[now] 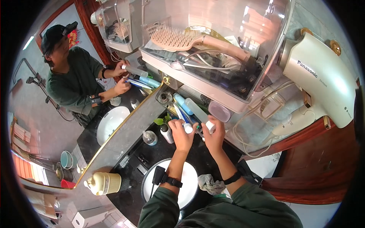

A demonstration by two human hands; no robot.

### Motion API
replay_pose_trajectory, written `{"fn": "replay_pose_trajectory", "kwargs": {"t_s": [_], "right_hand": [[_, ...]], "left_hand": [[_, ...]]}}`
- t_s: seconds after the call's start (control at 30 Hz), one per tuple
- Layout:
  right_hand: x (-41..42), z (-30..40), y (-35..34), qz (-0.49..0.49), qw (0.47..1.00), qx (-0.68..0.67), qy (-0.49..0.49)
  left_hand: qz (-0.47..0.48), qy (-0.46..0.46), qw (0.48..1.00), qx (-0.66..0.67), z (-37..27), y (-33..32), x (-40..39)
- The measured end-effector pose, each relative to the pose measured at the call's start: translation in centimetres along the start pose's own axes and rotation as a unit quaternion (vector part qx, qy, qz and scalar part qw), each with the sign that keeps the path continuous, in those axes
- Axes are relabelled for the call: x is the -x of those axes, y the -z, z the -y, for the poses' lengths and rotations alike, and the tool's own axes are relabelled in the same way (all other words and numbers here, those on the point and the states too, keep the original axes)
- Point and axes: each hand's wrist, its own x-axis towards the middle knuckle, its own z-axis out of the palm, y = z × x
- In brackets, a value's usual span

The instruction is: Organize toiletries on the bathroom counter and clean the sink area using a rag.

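Both my hands are above the back of a black countertop, beyond a white round basin [186, 182]. My left hand [181, 136] closes round the white cap [188, 128] of a slim tube or toothbrush-like item, whose kind I cannot tell. With its fingers, my right hand [214, 136] holds the white-capped end of a clear frosted cylindrical bottle [196, 109]. Beside that bottle lies a light-blue tube [182, 103]. A pump bottle [150, 138] and a silver bottle with a black cap [166, 133] stand left of my hands. A purple oval container [219, 111] is to the right.
A clear-lidded storage box [196, 82] with a pink hairbrush [176, 38] hangs above. A Panasonic hair dryer [322, 77] with a looped cord is on the right wall. A grey cloth [210, 183] lies by the basin; a cream dispenser [104, 183] stands left, below the mirror [71, 136].
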Motion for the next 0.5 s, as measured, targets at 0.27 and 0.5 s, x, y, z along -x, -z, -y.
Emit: {"fn": "replay_pose_trajectory", "kwargs": {"t_s": [0.27, 0.5], "right_hand": [[-2.2, -2.3, -2.2, 0.013, 1.0, 0.013, 0.002], [-3.8, -0.5, -2.7, 0.027, 0.997, 0.052, -0.047]], "left_hand": [[0.079, 0.128, 0.982, 0.115, -1.3, -1.0, 1.1], [0.097, 0.094, 0.981, 0.136, -0.5, -0.4, 1.6]]}}
